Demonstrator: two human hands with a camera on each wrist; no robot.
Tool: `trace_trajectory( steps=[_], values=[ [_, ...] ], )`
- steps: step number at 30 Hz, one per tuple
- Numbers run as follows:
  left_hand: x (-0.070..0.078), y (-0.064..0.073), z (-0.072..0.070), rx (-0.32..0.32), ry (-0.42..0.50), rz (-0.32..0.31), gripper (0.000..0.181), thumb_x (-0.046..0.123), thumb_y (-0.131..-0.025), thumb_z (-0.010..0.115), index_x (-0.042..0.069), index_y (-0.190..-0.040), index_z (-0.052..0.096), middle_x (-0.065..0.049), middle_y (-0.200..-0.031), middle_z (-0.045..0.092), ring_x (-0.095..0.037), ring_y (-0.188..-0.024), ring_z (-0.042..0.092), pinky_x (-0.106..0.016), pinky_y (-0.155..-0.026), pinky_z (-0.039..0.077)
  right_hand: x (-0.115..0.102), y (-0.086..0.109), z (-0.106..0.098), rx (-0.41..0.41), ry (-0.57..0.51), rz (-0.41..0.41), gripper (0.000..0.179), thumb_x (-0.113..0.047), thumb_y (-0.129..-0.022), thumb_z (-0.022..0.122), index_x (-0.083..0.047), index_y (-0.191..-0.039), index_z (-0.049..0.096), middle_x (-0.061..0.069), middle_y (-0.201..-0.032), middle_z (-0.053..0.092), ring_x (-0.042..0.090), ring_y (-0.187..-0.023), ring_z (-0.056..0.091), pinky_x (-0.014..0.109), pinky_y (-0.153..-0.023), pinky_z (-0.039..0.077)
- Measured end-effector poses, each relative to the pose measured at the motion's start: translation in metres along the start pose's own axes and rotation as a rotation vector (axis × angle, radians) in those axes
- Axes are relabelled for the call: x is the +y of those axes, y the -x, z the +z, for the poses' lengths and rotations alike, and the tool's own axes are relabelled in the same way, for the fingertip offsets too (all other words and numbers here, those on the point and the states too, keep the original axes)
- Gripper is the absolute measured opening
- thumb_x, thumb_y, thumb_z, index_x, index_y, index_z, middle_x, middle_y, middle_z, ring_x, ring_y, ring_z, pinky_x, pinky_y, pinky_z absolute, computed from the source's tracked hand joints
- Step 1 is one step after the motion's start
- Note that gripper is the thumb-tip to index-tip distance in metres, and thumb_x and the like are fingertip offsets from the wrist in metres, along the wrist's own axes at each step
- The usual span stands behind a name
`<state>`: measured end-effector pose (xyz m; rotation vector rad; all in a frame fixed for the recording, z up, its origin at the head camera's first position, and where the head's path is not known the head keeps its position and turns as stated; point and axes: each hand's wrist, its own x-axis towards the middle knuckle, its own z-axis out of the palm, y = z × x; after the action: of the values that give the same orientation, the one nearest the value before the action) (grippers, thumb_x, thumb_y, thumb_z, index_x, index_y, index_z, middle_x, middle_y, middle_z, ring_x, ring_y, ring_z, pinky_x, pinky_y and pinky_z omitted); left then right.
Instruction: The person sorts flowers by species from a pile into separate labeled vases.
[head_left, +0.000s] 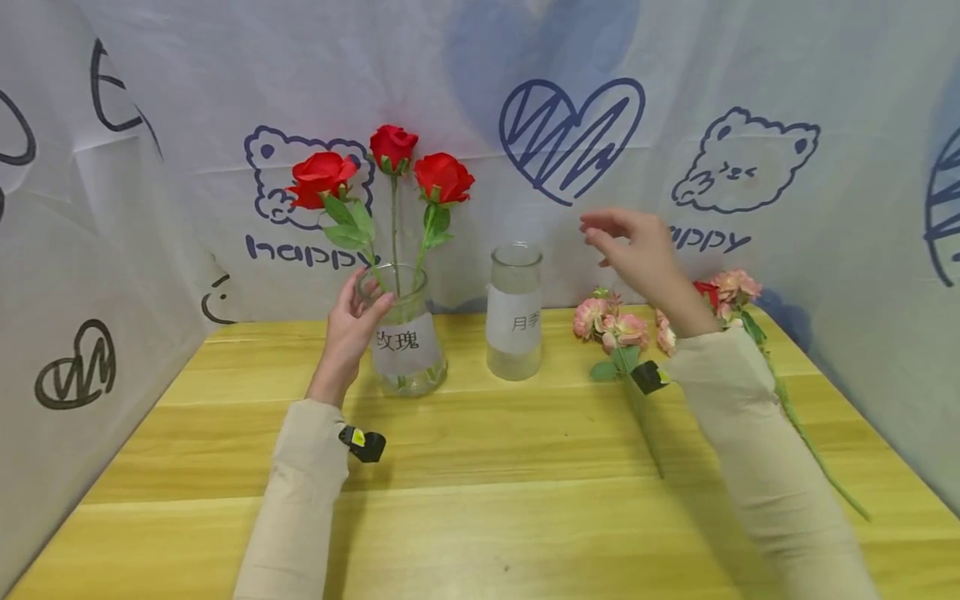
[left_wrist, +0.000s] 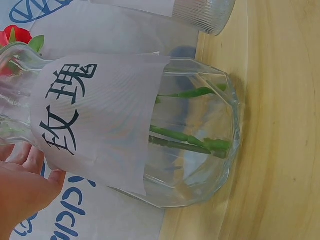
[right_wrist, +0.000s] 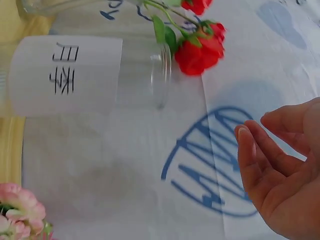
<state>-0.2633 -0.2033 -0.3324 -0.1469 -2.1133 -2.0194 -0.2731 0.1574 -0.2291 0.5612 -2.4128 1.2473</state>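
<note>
My left hand (head_left: 352, 321) holds the neck of a flared glass vase (head_left: 408, 379) from its left side, thumb in front. Three red roses (head_left: 393, 148) stand in that vase, their cut stem ends (left_wrist: 217, 146) visible through the glass. A white paper label (left_wrist: 100, 110) with dark characters wraps it. Up in the air, right of a straight glass vase (head_left: 514, 362), my right hand (head_left: 633, 250) has loosely bent fingers and nothing between them. This second vase also bears a paper label (right_wrist: 65, 75) and has no flowers in it.
On the right of the wooden table (head_left: 487, 517) lie pink flowers (head_left: 626, 332) on a long stem. Further right, beyond my forearm, are more pink blooms (head_left: 738, 286) and a partly hidden red flower (head_left: 707, 292). A white cloth (head_left: 450, 50) with blue drawings hangs behind.
</note>
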Motion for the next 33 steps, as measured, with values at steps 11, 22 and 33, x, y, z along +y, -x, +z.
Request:
trace_trajectory(
  steps=[11, 22, 33],
  values=[
    [0.0, -0.001, -0.003, 0.011, 0.008, -0.001, 0.08, 0.025, -0.093, 0.064, 0.015, -0.156, 0.016, -0.011, -0.153, 0.033, -0.025, -0.14, 0.029, -0.036, -0.115, 0.025, 0.052, 0.033, -0.026, 0.043, -0.051, 0.179, 0.034, -0.018, -0.099, 0.057, -0.001, -0.127, 0.06, 0.018, -0.121, 0.063, 0.007, -0.093, 0.06, 0.016, -0.068, 0.053],
    [-0.001, -0.003, 0.004, 0.002, 0.03, -0.003, 0.08, 0.026, -0.092, 0.066, 0.015, -0.155, 0.018, -0.01, -0.152, 0.035, -0.024, -0.14, 0.03, -0.035, -0.114, 0.026, 0.123, 0.061, -0.068, 0.133, -0.213, 0.34, 0.016, -0.014, -0.096, 0.062, -0.017, -0.111, 0.066, -0.022, -0.089, 0.065, -0.003, -0.081, 0.062, 0.016, -0.065, 0.053],
    [-0.004, -0.003, 0.0, 0.015, 0.03, -0.007, 0.08, 0.026, -0.092, 0.066, 0.014, -0.155, 0.018, -0.01, -0.152, 0.036, -0.024, -0.139, 0.031, -0.036, -0.114, 0.027, 0.186, 0.095, -0.073, 0.084, -0.11, 0.457, 0.048, -0.02, -0.098, 0.058, 0.012, -0.132, 0.048, -0.031, -0.082, 0.059, -0.007, -0.075, 0.06, 0.015, -0.064, 0.054]
  ],
)
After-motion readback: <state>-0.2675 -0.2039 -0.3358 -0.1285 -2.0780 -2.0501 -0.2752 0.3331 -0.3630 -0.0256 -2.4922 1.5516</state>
